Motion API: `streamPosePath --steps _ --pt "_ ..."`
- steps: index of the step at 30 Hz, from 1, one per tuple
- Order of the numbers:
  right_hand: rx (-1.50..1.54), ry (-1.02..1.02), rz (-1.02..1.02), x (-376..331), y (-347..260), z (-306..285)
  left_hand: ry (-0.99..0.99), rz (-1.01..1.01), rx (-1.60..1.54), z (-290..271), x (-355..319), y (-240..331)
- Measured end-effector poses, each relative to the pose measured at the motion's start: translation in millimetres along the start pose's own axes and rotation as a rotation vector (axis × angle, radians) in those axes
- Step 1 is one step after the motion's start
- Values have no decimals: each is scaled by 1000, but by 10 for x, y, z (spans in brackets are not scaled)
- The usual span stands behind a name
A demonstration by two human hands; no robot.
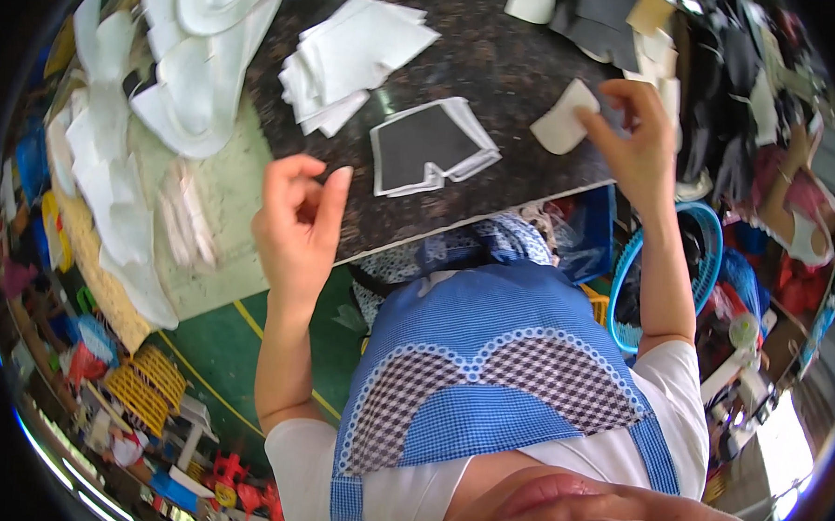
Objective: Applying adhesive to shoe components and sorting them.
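Note:
My right hand [639,140] holds a small cream curved piece [561,122] by its edge, just above the dark speckled table [500,73]. My left hand [298,223] hovers at the table's near edge with fingers loosely curled and nothing in it. Between the hands lies a dark grey cut piece with a white border [432,145], stacked on similar pieces. A pile of white cut pieces [352,57] sits further back on the table.
Long white shaped pieces [180,55] lie heaped at the left over a pale green surface [218,242]. A blue basket [692,263] stands at the right beside another person [797,203]. Yellow crates [147,384] sit on the green floor at lower left.

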State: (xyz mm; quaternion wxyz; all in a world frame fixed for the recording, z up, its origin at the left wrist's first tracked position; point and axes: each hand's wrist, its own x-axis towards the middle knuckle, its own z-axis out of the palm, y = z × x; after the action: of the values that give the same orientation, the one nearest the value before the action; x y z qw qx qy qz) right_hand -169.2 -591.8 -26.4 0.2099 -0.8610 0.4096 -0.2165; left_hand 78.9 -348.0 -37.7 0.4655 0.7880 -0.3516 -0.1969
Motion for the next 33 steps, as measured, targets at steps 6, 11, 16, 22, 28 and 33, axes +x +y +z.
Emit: streamPosePath --steps 6,11,16,22,28,33 --pt "-67 -129 35 -125 18 54 -222 305 -78 454 144 440" --pt "21 -117 69 -88 71 -53 -403 491 -112 639 182 648" --pt "-65 -9 -44 216 115 -344 -384 389 -138 556 120 574" --pt "397 322 185 800 399 -652 -364 265 -272 364 59 489" --pt "13 230 147 739 831 -600 -409 116 -317 245 74 396" --pt "91 288 104 1067 737 -273 -623 205 -422 505 221 682"
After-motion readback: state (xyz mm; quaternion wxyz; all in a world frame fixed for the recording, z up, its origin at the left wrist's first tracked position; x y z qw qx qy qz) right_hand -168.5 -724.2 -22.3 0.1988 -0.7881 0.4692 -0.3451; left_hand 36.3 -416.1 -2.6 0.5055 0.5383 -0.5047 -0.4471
